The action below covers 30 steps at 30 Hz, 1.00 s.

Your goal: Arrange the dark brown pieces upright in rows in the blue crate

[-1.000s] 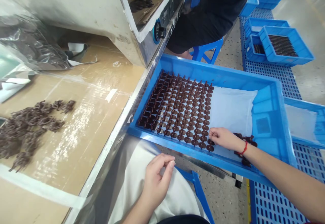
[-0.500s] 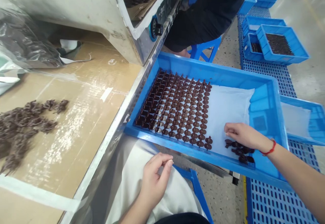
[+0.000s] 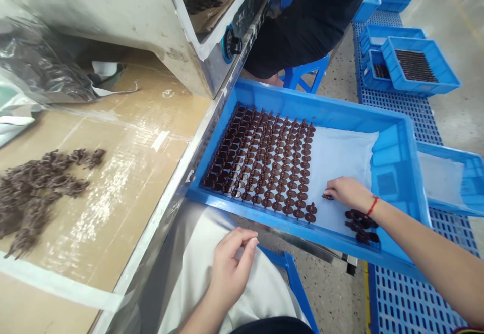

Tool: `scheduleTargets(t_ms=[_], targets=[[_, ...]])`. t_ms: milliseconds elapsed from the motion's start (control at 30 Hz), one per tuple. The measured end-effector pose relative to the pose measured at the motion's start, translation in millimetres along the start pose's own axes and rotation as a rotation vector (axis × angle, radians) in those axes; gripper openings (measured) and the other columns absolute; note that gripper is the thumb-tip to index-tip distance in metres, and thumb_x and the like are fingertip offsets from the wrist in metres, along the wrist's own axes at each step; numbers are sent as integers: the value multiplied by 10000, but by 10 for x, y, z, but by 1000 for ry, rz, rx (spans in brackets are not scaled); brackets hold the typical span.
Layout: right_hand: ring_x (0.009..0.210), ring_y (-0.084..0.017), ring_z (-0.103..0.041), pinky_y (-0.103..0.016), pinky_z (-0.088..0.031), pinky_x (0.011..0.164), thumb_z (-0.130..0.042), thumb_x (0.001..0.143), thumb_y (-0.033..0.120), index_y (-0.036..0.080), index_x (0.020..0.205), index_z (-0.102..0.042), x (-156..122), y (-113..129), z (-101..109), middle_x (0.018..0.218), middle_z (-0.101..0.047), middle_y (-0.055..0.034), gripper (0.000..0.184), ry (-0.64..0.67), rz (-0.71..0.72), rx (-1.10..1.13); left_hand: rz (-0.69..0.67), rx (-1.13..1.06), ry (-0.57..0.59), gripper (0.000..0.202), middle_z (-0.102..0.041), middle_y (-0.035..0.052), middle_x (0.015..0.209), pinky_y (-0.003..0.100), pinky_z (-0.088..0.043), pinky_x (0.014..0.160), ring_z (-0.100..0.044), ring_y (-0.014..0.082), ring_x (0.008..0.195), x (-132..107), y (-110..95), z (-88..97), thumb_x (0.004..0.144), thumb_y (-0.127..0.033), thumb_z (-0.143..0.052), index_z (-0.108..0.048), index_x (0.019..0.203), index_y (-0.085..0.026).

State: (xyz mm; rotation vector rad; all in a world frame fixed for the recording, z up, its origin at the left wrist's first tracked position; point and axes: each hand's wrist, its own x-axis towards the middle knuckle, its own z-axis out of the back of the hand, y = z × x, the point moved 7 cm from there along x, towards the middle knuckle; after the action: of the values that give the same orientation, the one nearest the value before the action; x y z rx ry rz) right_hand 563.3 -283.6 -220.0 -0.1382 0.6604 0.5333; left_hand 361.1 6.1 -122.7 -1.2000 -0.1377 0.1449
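Note:
My right hand [image 3: 348, 192], with a red string on its wrist, pinches a small dark brown piece [image 3: 328, 197] just above the white sheet [image 3: 340, 167] lining a blue plastic tray [image 3: 302, 103]. Close rows of round-headed brown pieces [image 3: 264, 162] cover the tray's left part. A loose cluster of the same pieces [image 3: 361, 228] lies beside my wrist. My left hand [image 3: 230, 268] hangs over the white cloth on my lap [image 3: 196, 253], outside the tray, thumb and fingers curled together. Nothing shows in its grip.
A tangled brown heap [image 3: 38, 192] lies on a cardboard-covered table left of the tray. A steel machine with a dial [image 3: 231, 45] stands behind it. A seated person in dark clothes [image 3: 302, 26] is beyond. Blue crates [image 3: 419, 66] sit on a perforated blue pallet [image 3: 412, 293].
My right hand has moved left and back out of the loose cluster, bringing a small piece toward the rows. The loose pieces have shifted slightly. My left hand stays put.

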Motion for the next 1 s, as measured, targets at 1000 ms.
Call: scheduleTargets(t_ms=[1000], targets=[[561, -107, -570, -258, -516, 628, -547, 1029, 307, 136, 881, -609, 41, 408, -25, 669, -580, 41, 234, -14, 74, 435, 9, -29, -8, 101, -637, -3, 748, 243, -469, 660, -606, 145, 693, -19, -5, 9, 950, -178, -575, -673, 927, -192]])
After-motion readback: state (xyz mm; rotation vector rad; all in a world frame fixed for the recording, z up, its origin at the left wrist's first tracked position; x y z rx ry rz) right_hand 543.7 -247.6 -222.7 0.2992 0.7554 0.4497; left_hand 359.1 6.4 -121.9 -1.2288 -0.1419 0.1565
